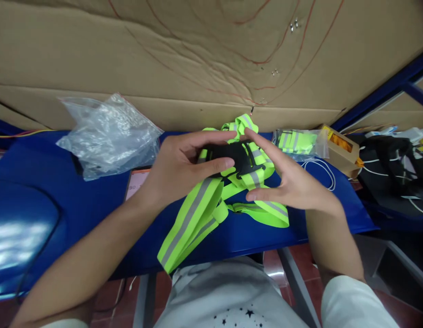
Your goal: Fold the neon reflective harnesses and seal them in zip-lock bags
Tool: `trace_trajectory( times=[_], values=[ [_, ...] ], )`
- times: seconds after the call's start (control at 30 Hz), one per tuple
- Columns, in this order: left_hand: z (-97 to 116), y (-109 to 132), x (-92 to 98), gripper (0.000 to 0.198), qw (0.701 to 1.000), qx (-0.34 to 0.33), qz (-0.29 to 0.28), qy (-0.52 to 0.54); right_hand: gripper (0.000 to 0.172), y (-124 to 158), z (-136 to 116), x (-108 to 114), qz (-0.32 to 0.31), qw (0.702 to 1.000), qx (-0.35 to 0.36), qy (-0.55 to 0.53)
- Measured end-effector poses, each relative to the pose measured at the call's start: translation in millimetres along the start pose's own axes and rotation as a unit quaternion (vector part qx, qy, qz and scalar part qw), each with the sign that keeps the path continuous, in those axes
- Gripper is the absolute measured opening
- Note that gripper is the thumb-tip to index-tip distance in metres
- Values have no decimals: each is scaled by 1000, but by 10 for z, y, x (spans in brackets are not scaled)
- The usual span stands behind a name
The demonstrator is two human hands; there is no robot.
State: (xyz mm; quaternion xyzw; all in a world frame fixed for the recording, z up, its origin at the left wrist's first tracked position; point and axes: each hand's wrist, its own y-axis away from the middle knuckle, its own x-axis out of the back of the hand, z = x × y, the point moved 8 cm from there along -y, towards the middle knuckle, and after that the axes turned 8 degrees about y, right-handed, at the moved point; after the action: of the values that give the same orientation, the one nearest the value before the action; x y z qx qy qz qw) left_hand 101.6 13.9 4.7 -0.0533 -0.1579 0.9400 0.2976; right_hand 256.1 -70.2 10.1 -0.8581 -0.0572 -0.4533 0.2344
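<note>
Neon yellow-green straps with grey stripes form a reflective harness, which drapes over the blue table. At its middle is a black slotted plate with straps threaded through. My left hand grips the plate's left side, the thumb lying across its front and the fingers behind. On the other side, my right hand is spread, its thumb and fingers apart around the plate's right edge and the straps there. More bunched strap lies behind the plate, partly hidden by my hands.
Clear plastic bags are piled at the back left, near a phone. On the right are a bagged strap bundle, a white cable, a cardboard box and a black bag. A cardboard wall rises behind.
</note>
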Motion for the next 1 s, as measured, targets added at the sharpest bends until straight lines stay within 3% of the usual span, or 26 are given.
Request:
trace_trajectory(
  times=[0.1,0.2,0.3,0.37,0.47,0.63,0.73,0.83,0.93,1.0],
  values=[
    [266,-50,-3,49,997,-37,-15,62,67,-140,-40,191,-21,999,8,-48],
    [552,-58,-76,51,991,-107,-42,61,34,-258,-190,298,-20,994,16,-108],
    [703,-38,-124,67,983,-173,-59,31,20,-348,-265,365,12,988,0,-155],
    [667,-43,-148,85,981,-178,-72,-7,19,-393,-238,386,43,980,-13,-196],
    [475,-95,-161,100,988,-123,-88,-30,24,-438,-99,342,60,965,-57,-247],
    [233,-182,-74,64,998,-35,-34,27,31,-526,1,289,37,967,-70,-241],
    [156,-204,-108,61,998,-4,-37,51,26,-574,15,319,47,969,-66,-233],
    [94,-222,-171,60,998,12,-43,49,24,-600,35,270,27,948,-74,-310],
    [55,-232,-250,40,997,19,-61,44,28,-624,67,134,-16,912,-98,-397],
    [44,-229,-290,28,997,19,-79,15,34,-656,93,66,-15,909,-102,-403]
  ],
)
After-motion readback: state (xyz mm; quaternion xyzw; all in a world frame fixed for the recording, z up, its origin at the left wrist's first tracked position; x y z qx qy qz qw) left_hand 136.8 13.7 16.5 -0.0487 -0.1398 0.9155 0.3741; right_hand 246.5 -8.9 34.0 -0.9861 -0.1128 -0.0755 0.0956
